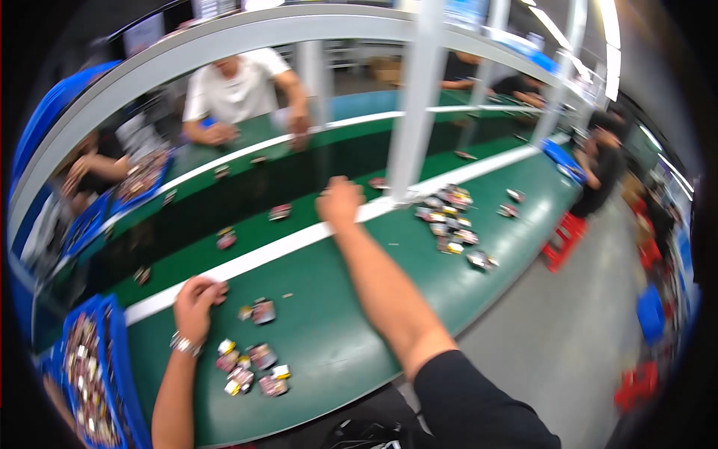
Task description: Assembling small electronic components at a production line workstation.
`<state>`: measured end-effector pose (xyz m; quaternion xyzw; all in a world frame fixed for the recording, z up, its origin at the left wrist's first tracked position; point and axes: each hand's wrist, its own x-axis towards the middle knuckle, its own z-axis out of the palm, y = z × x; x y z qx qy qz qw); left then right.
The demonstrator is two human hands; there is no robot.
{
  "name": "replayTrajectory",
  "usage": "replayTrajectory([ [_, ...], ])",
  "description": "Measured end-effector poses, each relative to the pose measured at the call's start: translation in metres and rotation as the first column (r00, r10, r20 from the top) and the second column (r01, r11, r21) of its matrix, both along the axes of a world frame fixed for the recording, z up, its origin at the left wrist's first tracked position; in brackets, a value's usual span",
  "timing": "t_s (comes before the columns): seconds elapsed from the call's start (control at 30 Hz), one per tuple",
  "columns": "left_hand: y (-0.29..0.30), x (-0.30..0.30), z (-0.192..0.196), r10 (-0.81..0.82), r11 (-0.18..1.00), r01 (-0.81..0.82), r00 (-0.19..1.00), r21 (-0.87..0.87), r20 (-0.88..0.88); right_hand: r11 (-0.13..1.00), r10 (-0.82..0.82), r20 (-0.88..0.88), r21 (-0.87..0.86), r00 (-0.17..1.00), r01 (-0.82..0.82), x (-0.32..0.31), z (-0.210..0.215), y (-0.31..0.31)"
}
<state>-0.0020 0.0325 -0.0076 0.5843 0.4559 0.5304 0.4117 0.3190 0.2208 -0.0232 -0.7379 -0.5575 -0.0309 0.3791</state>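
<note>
A long green desk (336, 329) runs away from the person, split by a white strip (284, 247) from a darker moving lane (247, 202) beyond it. A white post (415, 97) rises from the strip. At the lower left stands a blue crate (112, 359) filled with small packets.

The right hand (340, 200) stretches far forward to the white strip, just left of the post. It looks loosely curled, knuckles up, but motion blur hides whether anything is pinched in it. The left hand (196, 295) rests at the near edge of the strip, fingers bent down onto the desk; I cannot tell whether it grips a packet.

The small packets lie in three places: a near cluster (250, 367) just right of the left forearm, a larger scatter (449, 221) right of the post, and single ones (279, 212) spaced along the dark lane.

To do the placing well, in my judgement, the reach should go past the strip so that each packet lands flat and apart from its neighbours. The left hand is best kept beside the near cluster to feed the next piece. The post stands close to the right wrist, so the arm needs to pass clear on its left.
</note>
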Motion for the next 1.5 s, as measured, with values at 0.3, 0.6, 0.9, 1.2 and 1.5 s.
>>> replayTrajectory([
  [0.3,-0.007,-0.015,0.004,0.096,0.971,-0.056,0.982,-0.232,0.164,0.525,0.851,-0.102,0.175,0.515,-0.833,-0.098,0.039,-0.095],
  [0.6,-0.013,-0.028,0.013,-0.226,0.849,0.345,0.921,-0.400,0.317,0.190,0.982,-0.017,0.048,0.189,-0.981,-0.135,0.044,-0.161],
  [0.9,-0.027,-0.016,0.017,-0.144,0.910,0.269,0.919,-0.317,0.367,0.234,0.972,-0.051,0.148,0.229,-0.961,-0.138,0.038,-0.170],
  [1.2,-0.031,-0.008,0.020,-0.146,0.932,0.240,0.934,-0.270,0.325,0.288,0.941,0.151,0.113,0.303,-0.951,-0.135,0.035,-0.167],
  [1.5,-0.025,-0.014,0.010,-0.273,0.897,0.386,0.867,-0.216,0.417,0.307,0.945,0.080,0.121,0.318,-0.944,-0.139,0.027,-0.162],
])
